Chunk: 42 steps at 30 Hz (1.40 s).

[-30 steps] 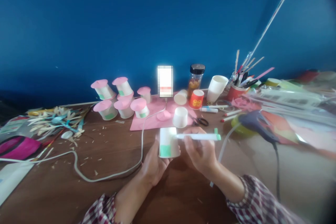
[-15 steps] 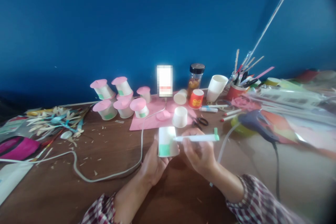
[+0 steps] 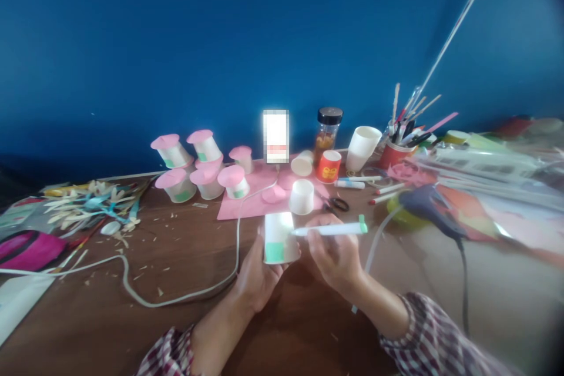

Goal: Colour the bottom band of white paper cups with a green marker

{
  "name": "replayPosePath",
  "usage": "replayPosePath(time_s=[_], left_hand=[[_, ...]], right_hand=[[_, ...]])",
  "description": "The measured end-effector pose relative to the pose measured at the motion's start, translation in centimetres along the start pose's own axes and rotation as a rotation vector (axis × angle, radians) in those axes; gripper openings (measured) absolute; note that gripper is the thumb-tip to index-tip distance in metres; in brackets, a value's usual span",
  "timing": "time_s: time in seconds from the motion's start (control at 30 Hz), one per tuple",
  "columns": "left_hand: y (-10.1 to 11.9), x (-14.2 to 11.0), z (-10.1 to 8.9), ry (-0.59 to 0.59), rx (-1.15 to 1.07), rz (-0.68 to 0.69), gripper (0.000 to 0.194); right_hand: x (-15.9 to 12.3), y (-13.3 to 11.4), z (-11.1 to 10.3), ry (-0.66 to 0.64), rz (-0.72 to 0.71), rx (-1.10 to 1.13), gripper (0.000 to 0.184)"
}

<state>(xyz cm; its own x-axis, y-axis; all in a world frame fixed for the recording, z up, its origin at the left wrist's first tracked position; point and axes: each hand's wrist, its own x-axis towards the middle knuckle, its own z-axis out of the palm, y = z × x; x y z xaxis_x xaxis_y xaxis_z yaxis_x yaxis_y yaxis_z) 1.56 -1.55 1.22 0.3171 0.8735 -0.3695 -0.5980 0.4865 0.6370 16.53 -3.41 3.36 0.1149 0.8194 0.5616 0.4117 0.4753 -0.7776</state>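
Observation:
My left hand (image 3: pixel 259 276) is closed round an upside-down white paper cup (image 3: pixel 279 229), held above the table. A green patch (image 3: pixel 275 252) covers the lower left of the cup's side. In my right hand (image 3: pixel 335 258) is a white marker (image 3: pixel 330 229) with a green end, gripped like a pen and lying almost level. Its tip points left and meets the right side of the cup. Just beyond stands another white paper cup (image 3: pixel 302 197), beside black scissors (image 3: pixel 338 204).
Several cups with pink paper tops (image 3: pixel 176 177) stand at the back left. A pink sheet (image 3: pixel 251 208), a red cup (image 3: pixel 329 167), a jar (image 3: pixel 328 129) and a pen pot (image 3: pixel 394 154) line the back. A white cable (image 3: pixel 176 298) crosses the left; a glue gun (image 3: pixel 434 208) lies right.
The cup has turned slightly in my left hand, so its green patch sits a little further left. My right hand and the marker have barely moved.

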Motion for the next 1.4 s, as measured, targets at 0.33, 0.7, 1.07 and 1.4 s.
replayPosePath(time_s=[0.33,0.7,1.07,1.4], left_hand=[[0.03,-0.04,0.19,0.023,-0.044,0.002,0.039],[-0.24,-0.15,0.39,0.030,-0.022,0.016,0.039],[-0.19,-0.15,0.39,0.006,-0.028,0.009,0.039],[0.44,-0.19,0.29,-0.005,0.001,-0.048,0.049]], right_hand=[[-0.25,0.17,0.11,0.069,0.050,0.058,0.004],[-0.66,0.25,0.16,-0.035,0.050,0.060,0.007],[-0.59,0.39,0.20,-0.032,0.047,0.019,0.005],[0.24,0.01,0.07,0.125,0.083,0.057,0.005]])
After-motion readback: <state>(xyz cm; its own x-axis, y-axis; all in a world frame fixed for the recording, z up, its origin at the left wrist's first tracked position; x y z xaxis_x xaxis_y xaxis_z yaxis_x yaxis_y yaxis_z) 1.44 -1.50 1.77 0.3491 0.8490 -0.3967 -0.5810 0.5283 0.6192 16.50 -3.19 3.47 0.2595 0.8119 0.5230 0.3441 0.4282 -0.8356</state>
